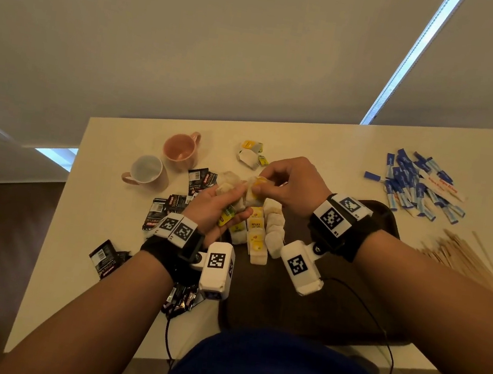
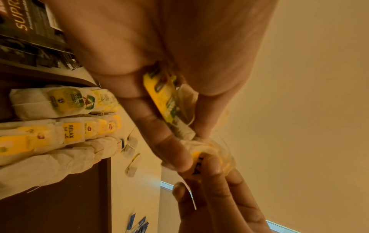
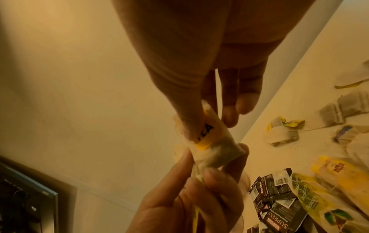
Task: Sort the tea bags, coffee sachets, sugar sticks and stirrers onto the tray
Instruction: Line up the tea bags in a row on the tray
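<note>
From the head view, both hands meet above the far edge of the dark tray [image 1: 359, 301]. The left hand [image 1: 216, 211] lies palm up and keeps a few tea bags in its curled fingers, while the right hand [image 1: 289, 186] pinches one tea bag [image 1: 254, 186] with thumb and fingers. This bag is in the air between the two hands, and its long axis runs roughly from one hand to the other. On the tray, rows of tea bags [image 1: 259, 236] already lie along its left part. Coffee sachets [image 1: 166, 207], sugar sticks [image 1: 416, 185] and stirrers [image 1: 463, 258] are on the table, not yet on the tray.

In the left wrist view, the left fingers [image 2: 169, 141] pinch the paper end of the bag, and another bag with a green and yellow tag [image 2: 163, 99] sits in the palm.

In the right wrist view, the right thumb [image 3: 185, 113] presses on the yellow label [image 3: 205, 134].

I think the thin paper could tear if both hands pull apart, or the threads could tangle and drag a second bag out.
</note>
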